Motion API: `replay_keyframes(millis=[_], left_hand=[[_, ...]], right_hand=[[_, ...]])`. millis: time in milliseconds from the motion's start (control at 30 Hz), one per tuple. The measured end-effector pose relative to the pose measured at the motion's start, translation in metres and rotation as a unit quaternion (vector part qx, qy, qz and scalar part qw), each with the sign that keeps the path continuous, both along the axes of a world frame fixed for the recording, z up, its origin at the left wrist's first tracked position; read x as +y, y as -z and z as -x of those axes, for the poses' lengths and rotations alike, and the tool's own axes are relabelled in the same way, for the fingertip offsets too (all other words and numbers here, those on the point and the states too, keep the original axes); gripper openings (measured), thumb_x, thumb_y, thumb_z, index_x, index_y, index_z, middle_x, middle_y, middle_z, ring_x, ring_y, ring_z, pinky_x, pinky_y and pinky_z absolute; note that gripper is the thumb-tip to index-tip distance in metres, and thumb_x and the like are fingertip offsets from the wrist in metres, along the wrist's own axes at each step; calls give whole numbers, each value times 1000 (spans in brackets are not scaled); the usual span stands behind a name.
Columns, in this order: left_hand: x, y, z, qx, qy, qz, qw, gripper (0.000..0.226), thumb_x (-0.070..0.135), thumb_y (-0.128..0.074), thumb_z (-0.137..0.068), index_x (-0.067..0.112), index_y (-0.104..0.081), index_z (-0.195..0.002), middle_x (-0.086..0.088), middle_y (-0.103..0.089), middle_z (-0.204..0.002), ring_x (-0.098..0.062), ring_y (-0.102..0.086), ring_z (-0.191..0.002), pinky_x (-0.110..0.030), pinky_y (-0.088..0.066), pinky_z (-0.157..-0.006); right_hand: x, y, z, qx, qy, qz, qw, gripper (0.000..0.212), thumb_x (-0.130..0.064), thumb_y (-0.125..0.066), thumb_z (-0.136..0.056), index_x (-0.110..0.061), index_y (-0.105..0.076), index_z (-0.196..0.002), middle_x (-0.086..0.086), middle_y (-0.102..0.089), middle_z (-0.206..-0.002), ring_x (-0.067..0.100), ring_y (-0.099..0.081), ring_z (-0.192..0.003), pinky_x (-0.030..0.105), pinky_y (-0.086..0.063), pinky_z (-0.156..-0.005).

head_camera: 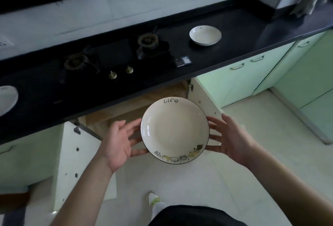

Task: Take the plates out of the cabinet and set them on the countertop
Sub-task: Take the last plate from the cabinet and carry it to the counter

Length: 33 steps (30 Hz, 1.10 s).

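Status: plate in transit, held level in front of the open cabinet, below the table edge. It's the one with "Life" printed on the far rim and a cartoon band on the near rim.

Grip: left hand and right hand cradle it from opposite sides, fingers spread and tucked under the rim, palms open toward the plate. Neither hand is closed into a fist; both are bearing on the plate. Looks stable.

Done so far, by what's visible: two plates already on the table. One plate on table sits right of the stove, well apart from it. Another plate at edge sits left of the stove, cut off by the frame.

Left: this third plate needs lifting over the table edge and setting down. Bare table right of the stove, near the first plate, looks like the obvious spot.

Unknown: cabinet interior is mostly hidden behind the held plate and the table overhang, so can't tell if more plates remain inside. Both cabinet doors stand open.
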State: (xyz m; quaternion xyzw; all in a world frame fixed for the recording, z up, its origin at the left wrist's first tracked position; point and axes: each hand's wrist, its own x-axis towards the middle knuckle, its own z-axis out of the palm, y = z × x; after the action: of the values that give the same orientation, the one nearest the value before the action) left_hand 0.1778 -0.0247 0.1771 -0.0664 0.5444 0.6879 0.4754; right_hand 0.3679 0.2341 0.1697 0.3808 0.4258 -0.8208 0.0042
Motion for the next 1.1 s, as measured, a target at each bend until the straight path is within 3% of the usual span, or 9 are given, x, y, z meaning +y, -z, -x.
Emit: replay_keyframes(millis=[233,500,633,800,1100], left_hand=[[66,-25,-52,21,21,11,999,59,48,-22,-100,15,-62,-129,-8,-64,-132,-36,-61,-111,-59,-57,-76],[119,-30,-65,10,37,7,999,61,56,-25,-95,19,-65,-123,-4,-67,-126,-29,-63,-95,-51,-57,-66],[144,-27,-50,16,79,8,997,61,56,-24,-96,19,-63,-127,-8,-65,-129,-32,-63,-102,-53,-57,-71],[182,-27,-37,18,117,-8,993,61,56,-25,-97,20,-68,-121,-6,-69,-124,-31,-65,-100,-52,-56,-69],[284,-32,-53,38,246,-4,969,59,50,-23,-99,20,-71,-116,-10,-67,-124,-34,-62,-108,-50,-58,-65]], right_hand=[[54,-24,-72,46,30,-15,998,50,-49,-28,-100,-23,-63,-126,4,-64,-127,28,-64,-107,45,-58,-73],[90,-40,-99,56,71,-14,996,48,-45,-30,-100,-22,-61,-128,8,-61,-129,28,-65,-101,45,-59,-70],[96,-45,-98,56,109,-39,992,47,-44,-29,-101,-22,-60,-128,9,-60,-129,27,-65,-98,41,-59,-64],[106,-51,-104,37,146,-65,987,48,-47,-26,-100,-25,-59,-128,7,-60,-131,32,-62,-110,44,-59,-70],[139,-53,-152,-7,281,-77,957,48,-49,-23,-102,-28,-59,-126,4,-61,-128,29,-65,-108,44,-58,-69]])
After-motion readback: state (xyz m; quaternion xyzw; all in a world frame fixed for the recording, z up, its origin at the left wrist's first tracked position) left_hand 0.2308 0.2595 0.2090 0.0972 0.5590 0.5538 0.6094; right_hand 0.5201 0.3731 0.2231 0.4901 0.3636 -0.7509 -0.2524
